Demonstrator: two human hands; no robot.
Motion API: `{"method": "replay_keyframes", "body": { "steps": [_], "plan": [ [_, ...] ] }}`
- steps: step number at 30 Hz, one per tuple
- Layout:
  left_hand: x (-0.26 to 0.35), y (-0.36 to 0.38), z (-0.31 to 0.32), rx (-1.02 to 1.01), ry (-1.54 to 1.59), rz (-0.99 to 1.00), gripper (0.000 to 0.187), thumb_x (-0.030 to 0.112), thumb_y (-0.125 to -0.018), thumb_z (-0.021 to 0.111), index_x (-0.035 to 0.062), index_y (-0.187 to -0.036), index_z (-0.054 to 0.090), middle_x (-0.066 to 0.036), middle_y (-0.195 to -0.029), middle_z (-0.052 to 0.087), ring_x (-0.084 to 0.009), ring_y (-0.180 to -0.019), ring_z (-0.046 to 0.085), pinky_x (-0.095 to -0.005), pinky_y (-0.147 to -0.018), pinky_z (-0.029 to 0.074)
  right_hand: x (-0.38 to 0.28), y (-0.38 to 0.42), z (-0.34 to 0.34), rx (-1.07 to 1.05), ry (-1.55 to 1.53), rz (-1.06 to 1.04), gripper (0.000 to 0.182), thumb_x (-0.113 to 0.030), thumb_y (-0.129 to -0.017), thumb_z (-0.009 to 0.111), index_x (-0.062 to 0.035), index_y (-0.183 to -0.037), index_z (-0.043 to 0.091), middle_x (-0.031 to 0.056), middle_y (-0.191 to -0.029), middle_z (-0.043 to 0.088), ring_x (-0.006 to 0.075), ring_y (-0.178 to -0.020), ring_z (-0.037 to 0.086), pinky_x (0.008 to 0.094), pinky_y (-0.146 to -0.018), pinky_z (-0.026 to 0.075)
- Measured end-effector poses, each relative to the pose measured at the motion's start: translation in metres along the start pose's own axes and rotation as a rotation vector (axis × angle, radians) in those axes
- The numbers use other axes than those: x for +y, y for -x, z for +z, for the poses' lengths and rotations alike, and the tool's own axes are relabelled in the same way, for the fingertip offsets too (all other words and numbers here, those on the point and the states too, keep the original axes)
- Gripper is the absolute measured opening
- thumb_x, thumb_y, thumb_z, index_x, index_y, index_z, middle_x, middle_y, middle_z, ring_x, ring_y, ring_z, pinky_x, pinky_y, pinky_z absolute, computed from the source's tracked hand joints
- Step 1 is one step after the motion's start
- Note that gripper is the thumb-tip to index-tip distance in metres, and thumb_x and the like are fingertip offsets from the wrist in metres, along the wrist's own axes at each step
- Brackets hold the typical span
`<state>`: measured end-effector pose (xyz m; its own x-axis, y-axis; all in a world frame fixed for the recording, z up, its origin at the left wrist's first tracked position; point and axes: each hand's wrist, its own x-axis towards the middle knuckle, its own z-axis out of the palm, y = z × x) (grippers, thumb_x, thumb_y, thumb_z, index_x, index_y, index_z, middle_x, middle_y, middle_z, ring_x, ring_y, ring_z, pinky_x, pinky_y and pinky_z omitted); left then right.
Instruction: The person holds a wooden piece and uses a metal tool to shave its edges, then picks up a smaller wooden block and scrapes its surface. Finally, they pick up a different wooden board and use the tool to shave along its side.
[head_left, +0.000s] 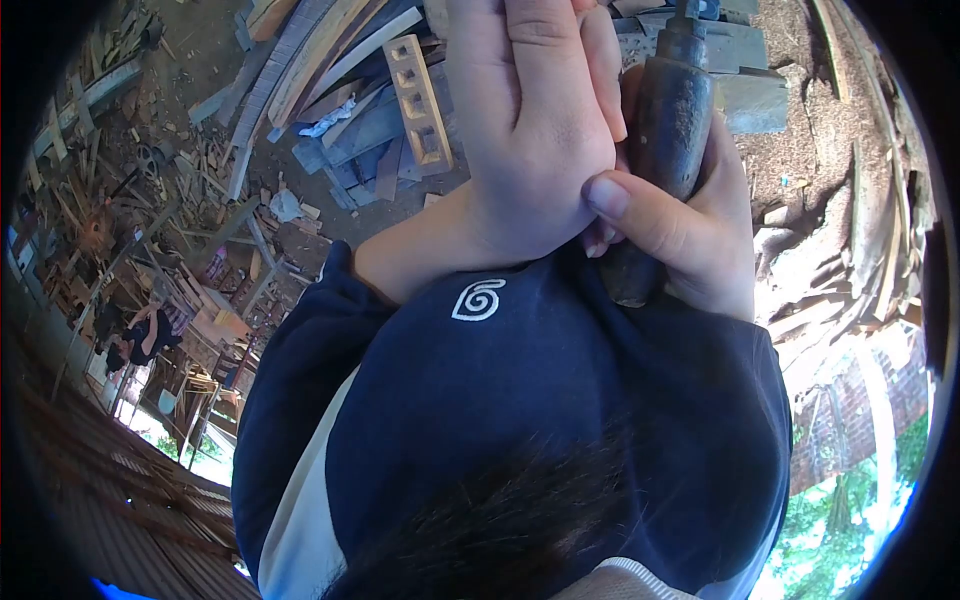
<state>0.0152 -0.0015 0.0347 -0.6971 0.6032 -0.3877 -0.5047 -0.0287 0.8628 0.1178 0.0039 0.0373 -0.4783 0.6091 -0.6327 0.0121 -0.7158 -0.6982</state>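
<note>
My right hand point(690, 220) wraps round the dark, worn handle of what looks like a chisel point(670, 130). Its thumb lies across the near side, and the rounded butt points down at my shirt. A narrow metal shank rises from the handle and leaves the frame at the top, so the blade is hidden. Beside the handle, my left hand point(545, 110) is bent at the wrist, with its heel close to my right thumb. Its fingers are curled and partly cut off by the top edge; what they grip cannot be made out.
A light wooden piece with several square holes point(418, 105) lies left of my hands on stacked boards point(365, 140). Long curved planks point(300, 60) stand behind it. Scrap wood point(190, 170) litters the ground. Another person point(150, 330) is far left, and a rough log surface point(790, 200) lies right.
</note>
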Motion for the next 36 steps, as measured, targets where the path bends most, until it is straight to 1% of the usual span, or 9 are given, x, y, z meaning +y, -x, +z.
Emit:
{"method": "replay_keyframes", "body": {
  "steps": [13,18,19,20,23,24,26,32,36],
  "plan": [
    [-0.005,0.005,-0.008,-0.127,0.015,-0.059,0.034,0.032,-0.112,0.035,0.0114,-0.087,0.045,0.002,-0.054,0.033,-0.0062,-0.042,0.026,-0.0226,-0.038,0.022,0.006,0.001,-0.006,-0.016,0.049,-0.055,0.068,-0.018,-0.063,0.092,0.0041,-0.114,0.052,0.0077,-0.079,0.061,0.0158,-0.062,0.062,0.0263,-0.058,0.053],
    [-0.023,-0.007,-0.03,-0.259,0.05,-0.123,0.034,0.032,-0.112,0.033,0.0128,-0.086,0.043,0.002,-0.053,0.029,-0.008,-0.043,0.025,-0.022,-0.042,0.027,0.01,0.0,-0.021,0.105,-0.08,0.016,0.046,-0.019,-0.083,0.081,0.0003,-0.114,0.054,0.0068,-0.078,0.063,0.0131,-0.062,0.061,0.0249,-0.055,0.048],
    [-0.018,-0.014,-0.041,-0.364,0.26,-0.315,0.036,0.033,-0.112,0.032,0.0098,-0.091,0.05,-0.004,-0.058,0.041,-0.0143,-0.049,0.039,-0.0265,-0.051,0.038,0.016,-0.011,-0.032,0.14,0.078,-0.004,0.041,-0.024,-0.089,0.076,0.0,-0.114,0.054,0.0053,-0.076,0.062,0.0105,-0.06,0.06,0.0247,-0.054,0.047],
    [-0.017,-0.018,-0.048,-0.466,0.472,-0.506,0.04,0.034,-0.112,0.031,0.0069,-0.097,0.056,-0.01,-0.063,0.054,-0.0206,-0.054,0.052,-0.0309,-0.06,0.048,0.026,-0.025,-0.044,0.174,0.265,-0.009,0.041,-0.026,-0.091,0.074,0.0009,-0.114,0.054,0.0088,-0.078,0.064,0.0155,-0.063,0.063,0.0281,-0.057,0.049],
    [-0.046,-0.01,-0.042,-0.441,0.246,-0.412,0.03,0.038,-0.109,0.042,0.0102,-0.098,0.048,-0.003,-0.054,0.044,-0.0154,-0.045,0.04,-0.0335,-0.049,0.039,0.096,-0.081,-0.089,0.283,0.955,-0.372,0.046,-0.033,-0.092,0.07,0.0037,-0.113,0.052,0.0238,-0.09,0.07,0.0359,-0.081,0.071,0.0426,-0.071,0.055],
    [-0.039,-0.007,-0.039,-0.445,0.247,-0.413,0.03,0.038,-0.109,0.042,0.0102,-0.098,0.048,-0.003,-0.054,0.044,-0.0154,-0.045,0.04,-0.0335,-0.049,0.039,0.122,-0.103,-0.106,0.269,0.886,-0.084,0.05,-0.037,-0.092,0.069,0.0045,-0.113,0.051,0.0322,-0.101,0.068,0.0472,-0.095,0.068,0.052,-0.082,0.053],
    [-0.017,0.0,-0.031,-0.449,0.201,-0.727,0.022,0.027,-0.11,0.037,0.0118,-0.105,0.052,0.007,-0.054,0.037,-0.0074,-0.047,0.033,-0.0269,-0.053,0.034,0.175,-0.137,-0.13,0.18,1.016,0.071,0.048,-0.036,-0.091,0.069,0.0035,-0.114,0.054,0.0297,-0.103,0.069,0.0451,-0.096,0.068,0.0504,-0.083,0.053],
    [-0.009,0.001,-0.029,-0.511,0.101,-0.952,0.024,0.026,-0.11,0.037,0.0109,-0.099,0.052,0.007,-0.055,0.035,-0.0063,-0.048,0.033,-0.0244,-0.052,0.032,0.209,-0.168,-0.148,0.097,1.096,0.106,0.042,-0.033,-0.091,0.07,0.0007,-0.115,0.061,0.0225,-0.107,0.07,0.0387,-0.098,0.07,0.0456,-0.086,0.054],
    [-0.004,0.003,-0.031,-0.511,0.022,-0.901,0.023,0.026,-0.11,0.037,0.0107,-0.099,0.051,0.006,-0.055,0.035,-0.0069,-0.048,0.033,-0.0242,-0.052,0.032,0.159,-0.168,-0.135,0.258,0.696,-0.351,0.039,-0.031,-0.091,0.07,-0.0012,-0.116,0.066,0.0177,-0.11,0.071,0.0344,-0.1,0.07,0.0423,-0.088,0.055]
  ]
}}
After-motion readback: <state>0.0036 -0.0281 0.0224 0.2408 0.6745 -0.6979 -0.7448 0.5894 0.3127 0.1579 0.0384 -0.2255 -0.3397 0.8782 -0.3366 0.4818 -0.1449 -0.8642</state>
